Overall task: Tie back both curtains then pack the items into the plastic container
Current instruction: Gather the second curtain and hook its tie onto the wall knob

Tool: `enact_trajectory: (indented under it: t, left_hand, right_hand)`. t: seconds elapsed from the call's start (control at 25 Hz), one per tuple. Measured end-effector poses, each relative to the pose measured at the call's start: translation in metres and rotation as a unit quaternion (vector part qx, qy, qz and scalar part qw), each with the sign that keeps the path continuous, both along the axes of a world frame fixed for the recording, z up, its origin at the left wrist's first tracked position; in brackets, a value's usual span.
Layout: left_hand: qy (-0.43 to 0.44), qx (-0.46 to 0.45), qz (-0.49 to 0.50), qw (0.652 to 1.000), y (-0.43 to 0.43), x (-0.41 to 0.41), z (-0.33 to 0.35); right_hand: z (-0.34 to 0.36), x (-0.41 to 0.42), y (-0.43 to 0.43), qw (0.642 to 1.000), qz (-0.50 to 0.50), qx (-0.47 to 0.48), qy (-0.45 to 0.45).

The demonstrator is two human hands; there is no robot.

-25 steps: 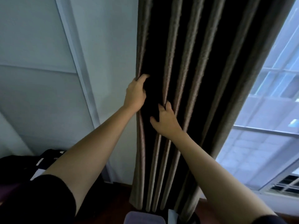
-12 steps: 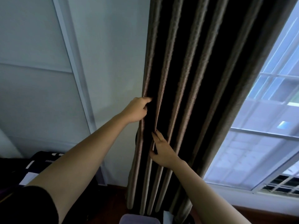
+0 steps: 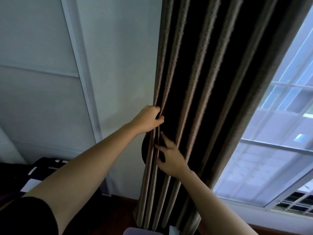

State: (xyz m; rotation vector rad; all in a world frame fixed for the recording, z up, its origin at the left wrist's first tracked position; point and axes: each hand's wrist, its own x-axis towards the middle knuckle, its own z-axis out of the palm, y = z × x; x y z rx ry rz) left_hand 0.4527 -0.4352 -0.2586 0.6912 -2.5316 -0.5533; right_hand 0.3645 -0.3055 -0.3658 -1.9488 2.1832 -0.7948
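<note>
A dark brown pleated curtain point(image 3: 203, 92) hangs gathered between the white wall and the window. My left hand point(image 3: 149, 120) grips the curtain's leftmost folds at its wall-side edge. Just below and to the right, my right hand point(image 3: 169, 156) has its fingers spread and touches the neighbouring folds. A dark curved strap point(image 3: 143, 150), possibly the tieback, shows behind the curtain's left edge between the hands. The pale lid of a plastic container point(image 3: 141, 231) peeks in at the bottom edge under the curtain.
A window point(image 3: 274, 150) with white bars fills the right side. A white wall point(image 3: 118, 65) with a vertical trim strip lies left. Dark bedding with white stripes point(image 3: 40, 168) sits at lower left. Brown floor runs along the wall's base.
The view has shifted, so the curtain now sits further right in frame. My left hand slid down the curtain's edge. My right hand dropped lower and opened its fingers against the folds.
</note>
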Motion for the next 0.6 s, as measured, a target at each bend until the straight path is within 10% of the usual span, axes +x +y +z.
enact_trajectory:
  t: [0.2,0.6]
  left_hand:
    - [0.008,-0.023,-0.01,1.0,0.005,0.002,-0.005]
    - [-0.02,-0.012,0.007,1.0,0.002,-0.003,-0.005]
  right_hand:
    - [0.032,-0.012,0.0,0.947,-0.214,-0.237,0.021]
    - [-0.022,-0.036,-0.006,0.991,-0.033,0.123,-0.032]
